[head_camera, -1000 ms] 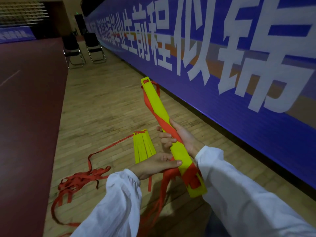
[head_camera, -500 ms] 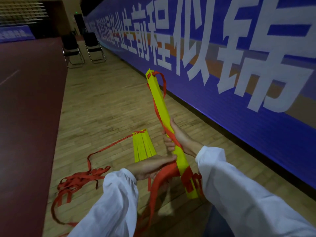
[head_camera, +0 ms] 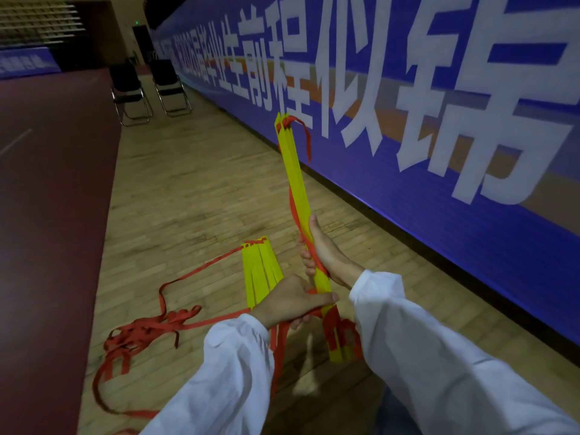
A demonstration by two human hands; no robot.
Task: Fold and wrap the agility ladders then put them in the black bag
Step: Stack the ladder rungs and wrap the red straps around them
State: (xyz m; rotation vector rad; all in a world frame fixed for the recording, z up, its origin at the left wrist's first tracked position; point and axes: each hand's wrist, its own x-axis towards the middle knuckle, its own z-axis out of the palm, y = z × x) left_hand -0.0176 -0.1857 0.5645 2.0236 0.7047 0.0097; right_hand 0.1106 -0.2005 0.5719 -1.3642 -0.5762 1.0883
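Observation:
A stacked bundle of yellow ladder rungs [head_camera: 295,183] stands nearly upright in front of me, with red strap spiralling round it. My right hand [head_camera: 326,252] grips the bundle at its middle, thumb pointing up along it. Lower down, my left hand [head_camera: 292,301] holds the red strap [head_camera: 281,343] against the bundle. A second stack of yellow rungs [head_camera: 260,271] lies on the wooden floor behind my left hand, and its loose red straps [head_camera: 144,334] trail in a tangle to the left. No black bag is in view.
A long blue banner wall [head_camera: 439,189] with white characters runs along the right. Two black folding chairs [head_camera: 150,89] stand at the far end. A dark red mat [head_camera: 50,215] covers the floor on the left, beside the wooden floor [head_camera: 188,183].
The bundle has swung from a tilt to nearly upright and turned edge-on. My left hand has carried the red strap round its lower part. The second stack has not moved.

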